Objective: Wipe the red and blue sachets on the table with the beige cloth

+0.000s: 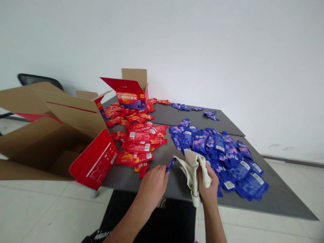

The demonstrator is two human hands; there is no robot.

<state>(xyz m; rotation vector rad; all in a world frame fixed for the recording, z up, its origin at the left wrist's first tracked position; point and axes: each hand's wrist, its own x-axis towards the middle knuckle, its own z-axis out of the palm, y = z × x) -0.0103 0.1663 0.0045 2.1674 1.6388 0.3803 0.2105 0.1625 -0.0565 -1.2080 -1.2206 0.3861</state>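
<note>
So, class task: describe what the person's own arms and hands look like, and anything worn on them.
Both forearms are bare, with no sleeves in view. The left hand and right hand wear no gloves, rings or watch that can be seen. Dark clothing with small white lettering shows below the arms.

Bright, even, soft light with faint shadows; wide-angle bending at the edges, sharp centre, no glare.
</note>
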